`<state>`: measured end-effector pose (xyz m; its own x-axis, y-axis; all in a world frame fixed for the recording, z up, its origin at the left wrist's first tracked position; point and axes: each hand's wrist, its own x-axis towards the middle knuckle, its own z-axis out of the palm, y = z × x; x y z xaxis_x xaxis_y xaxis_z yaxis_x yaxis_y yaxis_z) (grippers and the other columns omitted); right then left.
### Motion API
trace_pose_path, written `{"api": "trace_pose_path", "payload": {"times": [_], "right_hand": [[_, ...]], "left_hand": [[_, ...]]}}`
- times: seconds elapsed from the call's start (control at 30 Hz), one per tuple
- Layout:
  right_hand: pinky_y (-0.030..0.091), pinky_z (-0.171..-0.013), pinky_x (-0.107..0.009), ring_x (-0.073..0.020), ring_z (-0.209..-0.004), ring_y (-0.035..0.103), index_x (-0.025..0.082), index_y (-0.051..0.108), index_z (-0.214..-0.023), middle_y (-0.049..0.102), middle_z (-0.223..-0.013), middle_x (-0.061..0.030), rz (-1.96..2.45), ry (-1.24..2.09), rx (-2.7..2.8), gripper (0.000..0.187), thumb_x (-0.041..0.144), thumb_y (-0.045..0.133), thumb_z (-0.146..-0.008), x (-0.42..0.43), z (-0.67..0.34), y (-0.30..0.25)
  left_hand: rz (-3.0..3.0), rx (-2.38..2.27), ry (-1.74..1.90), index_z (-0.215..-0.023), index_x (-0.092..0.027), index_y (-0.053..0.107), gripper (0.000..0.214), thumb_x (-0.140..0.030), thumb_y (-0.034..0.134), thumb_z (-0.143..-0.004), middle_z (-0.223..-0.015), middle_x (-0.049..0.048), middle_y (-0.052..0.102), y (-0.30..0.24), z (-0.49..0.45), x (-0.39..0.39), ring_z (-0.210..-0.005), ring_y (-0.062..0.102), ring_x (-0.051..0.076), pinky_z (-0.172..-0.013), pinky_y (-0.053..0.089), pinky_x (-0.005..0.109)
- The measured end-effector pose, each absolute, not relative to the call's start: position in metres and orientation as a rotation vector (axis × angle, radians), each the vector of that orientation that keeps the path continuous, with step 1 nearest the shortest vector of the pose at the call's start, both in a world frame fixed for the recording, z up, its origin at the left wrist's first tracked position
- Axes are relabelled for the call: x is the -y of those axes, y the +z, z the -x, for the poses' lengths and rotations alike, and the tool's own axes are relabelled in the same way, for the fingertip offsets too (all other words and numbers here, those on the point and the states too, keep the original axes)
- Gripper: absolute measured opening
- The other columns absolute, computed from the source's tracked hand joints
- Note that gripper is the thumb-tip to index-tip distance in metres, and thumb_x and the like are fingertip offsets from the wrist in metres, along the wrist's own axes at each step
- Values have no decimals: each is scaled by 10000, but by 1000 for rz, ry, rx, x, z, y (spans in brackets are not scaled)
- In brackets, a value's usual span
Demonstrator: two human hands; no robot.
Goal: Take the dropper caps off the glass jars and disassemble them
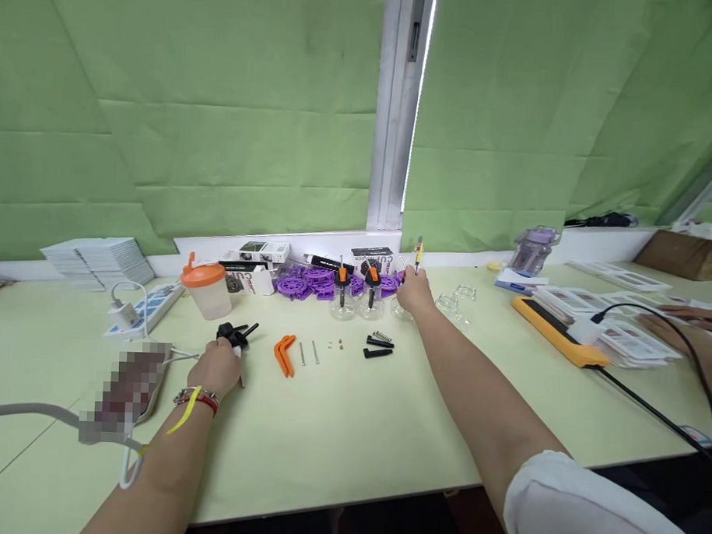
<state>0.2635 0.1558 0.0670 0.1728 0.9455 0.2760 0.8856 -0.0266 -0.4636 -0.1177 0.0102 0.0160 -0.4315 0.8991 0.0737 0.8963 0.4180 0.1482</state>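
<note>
My left hand [217, 368] rests on the table, closed around a small black part [235, 334] with prongs sticking out toward the right. My right hand [414, 290] reaches far forward and grips a thin yellow-and-purple tool [418, 253] held upright near the purple plastic pieces [314, 283]. Between the hands lie orange curved pieces [284, 354], two thin metal pins [309, 352], tiny screws [334, 345] and black parts with a spring [379, 346]. Two glass jars with orange-and-black tops [356, 297] stand just left of my right hand.
A cup with an orange lid [206, 288], a power strip [147, 309] and stacked white sheets [99, 262] sit at left. Small boxes [256, 265] line the sill. Empty glass jars [455, 302], a purple bottle [534, 248], a yellow tool [558, 332] with black cable and another person's hand [690, 318] are at right.
</note>
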Motion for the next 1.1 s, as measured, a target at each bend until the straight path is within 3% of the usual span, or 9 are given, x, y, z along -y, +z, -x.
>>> {"api": "trace_pose_path", "payload": {"times": [0.1, 0.37, 0.53, 0.77, 0.87, 0.93, 1.0, 1.07, 1.1], "right_hand": [[391, -833, -348, -268, -1052, 513, 150, 387, -1319, 467, -1197, -186, 1938, 162, 1677, 488, 161, 501, -845, -161, -265, 61], [393, -779, -357, -288, -1008, 491, 148, 461, -1191, 508, -1101, -166, 1794, -158, 1653, 378, 233, 530, -829, -134, -258, 92], [385, -739, -364, -278, -908, 491, 156, 516, -1060, 531, -962, -132, 1519, -351, 1676, 310, 337, 550, -810, -56, -232, 129], [379, -670, -338, -215, -741, 488, 195, 584, -905, 545, -798, -75, 1153, 250, 2021, 240, 390, 609, -767, 46, -169, 106], [390, -618, -300, -175, -685, 507, 214, 603, -1016, 582, -787, -45, 947, 718, 2024, 293, 428, 573, -818, 52, -164, 91], [369, -552, -270, -142, -587, 496, 210, 604, -1047, 584, -703, -16, 859, 1016, 1941, 327, 463, 480, -881, 42, -169, 81], [325, -506, -255, -125, -522, 455, 197, 618, -884, 536, -599, 6, 959, 1058, 1781, 336, 497, 466, -884, 24, -176, 70], [270, -476, -249, -111, -487, 401, 189, 563, -666, 466, -521, 17, 1127, 969, 1634, 388, 541, 544, -830, 5, -181, 57], [250, -457, -248, -103, -454, 374, 186, 536, -607, 440, -480, 19, 1207, 1091, 1609, 441, 567, 534, -827, -4, -182, 51]], "left_hand": [[-1693, -2645, 275, -1122, -60, 526, 374, -203, 314, -849, -1145, 244, 559, 20, 115, -5, -1008, 607, 361, -753, 483, 440], [-1834, -2675, 529, -1379, -15, 294, 565, -253, 345, -869, -1210, 260, 495, 44, 86, 9, -1087, 540, 377, -779, 485, 457], [-2158, -2121, 1071, -1387, -105, 328, 589, -286, 470, -845, -1291, 192, 455, 61, 43, 32, -1074, 547, 286, -930, 450, 421], [-1850, -1090, 1203, -1451, -248, 218, 958, -117, 696, -631, -1395, 138, 420, 66, -21, 63, -1231, 467, 287, -1019, 397, 415], [-1592, -948, 1251, -1344, -244, 394, 814, -95, 709, -608, -1289, 114, 528, 58, -13, 62, -1106, 562, 257, -935, 459, 373], [-1429, -863, 1250, -1222, -217, 509, 651, -133, 719, -611, -1149, 94, 615, 52, -2, 61, -892, 636, 221, -806, 507, 354], [-1233, -776, 1292, -1151, -196, 556, 562, -186, 708, -611, -990, 78, 662, 46, 7, 59, -722, 640, 199, -688, 514, 347], [-1060, -740, 1345, -1089, -177, 593, 498, -223, 692, -603, -887, 74, 673, 42, 12, 58, -673, 633, 201, -637, 512, 343], [-993, -748, 1361, -1050, -168, 610, 463, -231, 689, -599, -856, 75, 674, 39, 14, 57, -677, 634, 204, -632, 515, 342]]}}
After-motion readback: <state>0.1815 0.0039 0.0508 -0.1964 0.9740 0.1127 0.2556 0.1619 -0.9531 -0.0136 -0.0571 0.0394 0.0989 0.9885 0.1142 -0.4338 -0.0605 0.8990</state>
